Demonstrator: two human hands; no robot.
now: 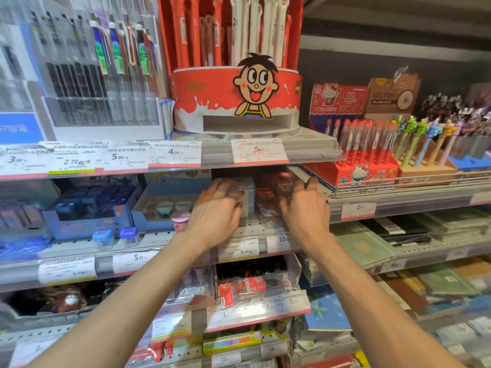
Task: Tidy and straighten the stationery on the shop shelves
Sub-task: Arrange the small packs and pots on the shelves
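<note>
Both my hands reach into the second shelf [255, 231] under the red cartoon pen stand. My left hand [216, 208] lies over the front and top of a clear grey box [245, 192], fingers bent round its upper edge. My right hand [303, 205] rests on a clear packet of red stationery [271, 197] beside that box, fingers stretched into the shelf and their tips hidden in shadow. The box and the packet stand side by side, touching or nearly so.
A pink cup [180, 220] and two small blue-lidded jars [117, 237] stand left of my left hand. The round red pen stand [236, 102] sits directly above. Hello Kitty pen boxes [364, 166] fill the shelf to the right. Price-tag rails edge every shelf.
</note>
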